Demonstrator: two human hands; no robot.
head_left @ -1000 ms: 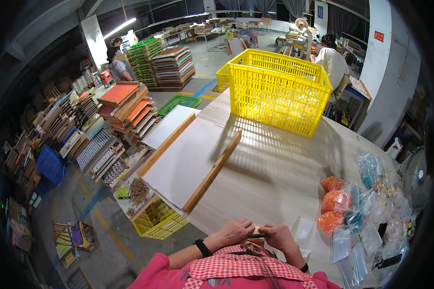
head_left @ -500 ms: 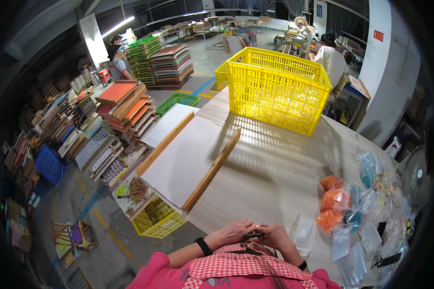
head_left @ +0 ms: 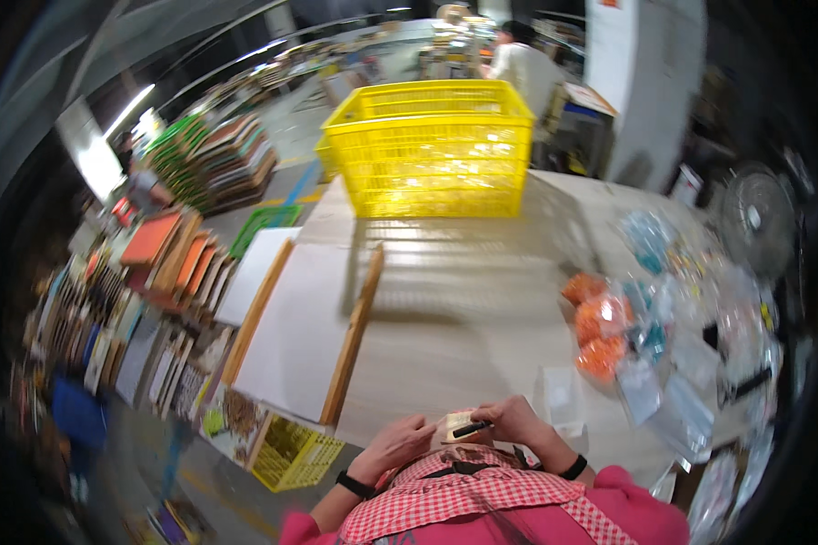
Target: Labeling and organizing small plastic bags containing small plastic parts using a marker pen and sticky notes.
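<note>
At the bottom centre of the frame, the person is holding both hands close together over the near edge of the pale worktable [head_left: 482, 300]. The left hand [head_left: 395, 447] is lying with fingers loosely curled, its fingertips touching the left edge of a small pale card [head_left: 457, 425]. The right hand [head_left: 516, 421] is closing its thumb and fingers on the card's right side, and a short dark item [head_left: 469, 429] is lying across the card at those fingertips; whether it is a pen or a clip, I cannot tell. Each wrist is wearing 1 dark band.

A clear bag [head_left: 559, 396] is lying just right of the right hand. Orange packets [head_left: 600, 331] are sitting at the right of the frame among more clear bags. A yellow crate [head_left: 427, 150] is standing at the upper centre, at the table's far end. A white board with 2 wooden edges [head_left: 302, 331] is resting left of centre. The frame is blurred, so finer detail is not readable.
</note>
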